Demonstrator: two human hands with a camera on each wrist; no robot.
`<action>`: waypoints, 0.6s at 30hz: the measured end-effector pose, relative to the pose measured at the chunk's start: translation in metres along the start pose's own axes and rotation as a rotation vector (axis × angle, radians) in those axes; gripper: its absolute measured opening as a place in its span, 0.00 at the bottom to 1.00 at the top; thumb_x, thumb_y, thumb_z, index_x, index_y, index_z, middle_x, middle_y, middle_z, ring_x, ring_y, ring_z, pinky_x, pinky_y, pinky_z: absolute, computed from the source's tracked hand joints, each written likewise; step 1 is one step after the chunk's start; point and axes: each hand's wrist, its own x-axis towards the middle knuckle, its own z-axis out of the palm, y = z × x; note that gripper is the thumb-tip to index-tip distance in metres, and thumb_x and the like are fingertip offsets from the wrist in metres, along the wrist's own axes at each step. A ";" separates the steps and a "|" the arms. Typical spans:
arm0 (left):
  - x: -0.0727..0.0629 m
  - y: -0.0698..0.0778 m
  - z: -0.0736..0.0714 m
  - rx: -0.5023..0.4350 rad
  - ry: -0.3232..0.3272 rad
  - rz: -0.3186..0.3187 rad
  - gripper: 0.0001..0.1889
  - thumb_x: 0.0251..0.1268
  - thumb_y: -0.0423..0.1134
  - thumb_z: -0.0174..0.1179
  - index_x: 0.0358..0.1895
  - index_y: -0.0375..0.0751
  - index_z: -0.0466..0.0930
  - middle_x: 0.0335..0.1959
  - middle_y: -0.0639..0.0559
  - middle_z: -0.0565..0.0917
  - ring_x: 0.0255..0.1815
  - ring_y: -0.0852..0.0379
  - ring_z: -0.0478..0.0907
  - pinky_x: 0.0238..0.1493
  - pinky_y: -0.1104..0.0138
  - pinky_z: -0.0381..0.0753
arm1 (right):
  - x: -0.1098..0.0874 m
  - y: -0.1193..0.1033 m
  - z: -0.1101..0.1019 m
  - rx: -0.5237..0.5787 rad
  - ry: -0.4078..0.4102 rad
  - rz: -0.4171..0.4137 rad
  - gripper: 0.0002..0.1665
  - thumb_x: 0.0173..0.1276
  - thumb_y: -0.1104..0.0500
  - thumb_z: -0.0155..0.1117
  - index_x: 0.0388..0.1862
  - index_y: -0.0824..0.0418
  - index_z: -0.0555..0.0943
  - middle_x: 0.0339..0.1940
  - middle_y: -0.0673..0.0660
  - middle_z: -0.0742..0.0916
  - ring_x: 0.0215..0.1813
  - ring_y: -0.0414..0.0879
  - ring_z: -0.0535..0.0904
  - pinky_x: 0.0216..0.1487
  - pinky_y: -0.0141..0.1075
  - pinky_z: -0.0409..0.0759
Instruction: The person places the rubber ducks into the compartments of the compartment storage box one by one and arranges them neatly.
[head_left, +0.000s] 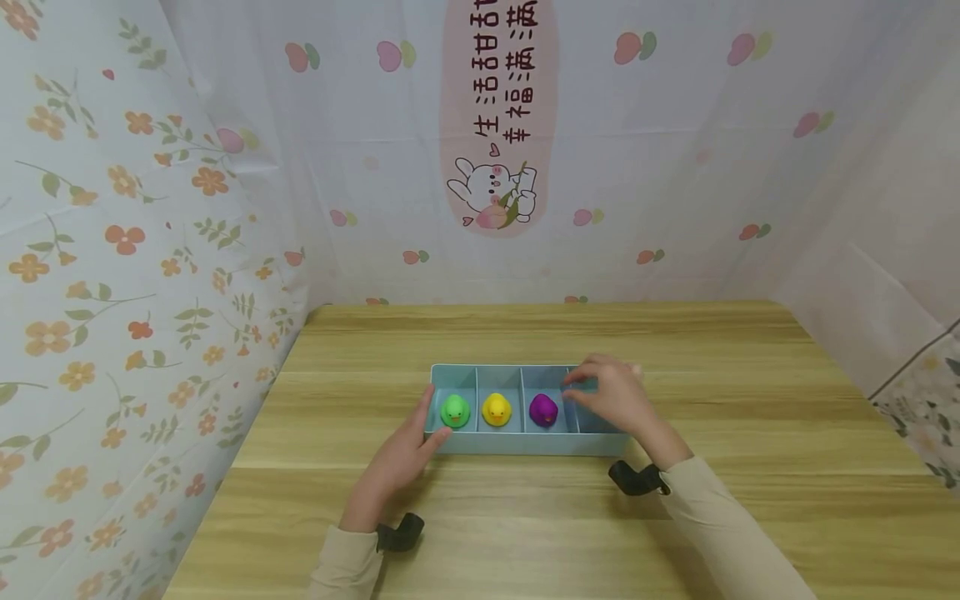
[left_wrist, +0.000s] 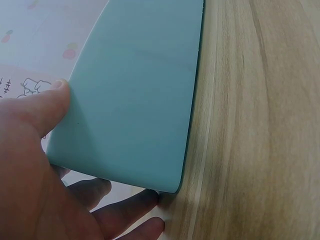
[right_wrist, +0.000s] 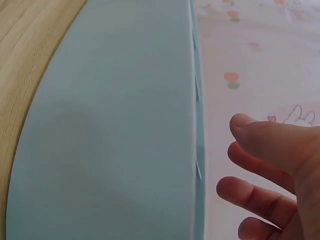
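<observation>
A long light-blue divided box [head_left: 525,444] sits on the table. In the head view a green rubber duck [head_left: 454,412], a yellow rubber duck [head_left: 497,410] and a purple rubber duck [head_left: 543,411] occupy its compartments from the left, one each. My left hand [head_left: 401,456] grips the left end, thumb on the front rim and fingers along the end wall. Over the rightmost compartment is my right hand [head_left: 617,397], its fingers parted and slightly bent with nothing between them; it partly hides that compartment. The right wrist view shows these fingertips [right_wrist: 235,191] apart from the box's front wall.
The box rests on a wood-grain table [head_left: 337,392]. Behind it hangs a printed white curtain [head_left: 360,167], with a floral cloth [head_left: 150,275] along the left side. A black strap mount [head_left: 636,478] is on the right wrist, another mount [head_left: 401,533] on the left.
</observation>
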 end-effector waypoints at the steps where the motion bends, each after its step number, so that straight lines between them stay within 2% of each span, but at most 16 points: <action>1: 0.000 0.000 0.000 -0.002 -0.001 0.000 0.40 0.73 0.51 0.50 0.78 0.45 0.36 0.77 0.43 0.49 0.75 0.42 0.53 0.73 0.48 0.55 | -0.001 0.001 -0.002 0.008 0.005 0.003 0.09 0.52 0.58 0.76 0.33 0.56 0.87 0.33 0.50 0.85 0.42 0.52 0.79 0.47 0.51 0.59; 4: 0.000 0.000 0.000 -0.008 -0.004 -0.001 0.41 0.73 0.51 0.50 0.78 0.46 0.36 0.77 0.43 0.49 0.75 0.42 0.53 0.73 0.48 0.55 | -0.003 0.005 -0.006 0.015 0.020 0.018 0.09 0.52 0.59 0.76 0.34 0.57 0.88 0.33 0.51 0.85 0.42 0.52 0.79 0.48 0.49 0.62; 10: 0.000 0.000 -0.001 -0.007 -0.011 -0.012 0.41 0.72 0.52 0.50 0.78 0.47 0.35 0.77 0.43 0.49 0.75 0.42 0.53 0.73 0.48 0.55 | -0.011 0.015 -0.017 0.013 0.052 0.047 0.09 0.53 0.60 0.75 0.34 0.59 0.88 0.32 0.52 0.85 0.41 0.52 0.79 0.43 0.45 0.59; 14: 0.000 0.001 -0.001 -0.009 -0.015 -0.015 0.41 0.72 0.52 0.50 0.78 0.46 0.35 0.77 0.43 0.48 0.76 0.42 0.52 0.73 0.48 0.54 | -0.018 0.023 -0.024 0.017 0.061 0.074 0.08 0.55 0.60 0.74 0.34 0.61 0.87 0.32 0.54 0.85 0.41 0.53 0.79 0.43 0.43 0.61; 18: 0.000 0.002 -0.001 -0.011 -0.011 -0.013 0.41 0.73 0.51 0.50 0.78 0.46 0.36 0.77 0.43 0.49 0.75 0.41 0.52 0.73 0.47 0.54 | -0.023 0.033 -0.028 0.002 0.085 0.103 0.07 0.56 0.61 0.73 0.34 0.61 0.87 0.33 0.55 0.86 0.39 0.53 0.78 0.38 0.39 0.67</action>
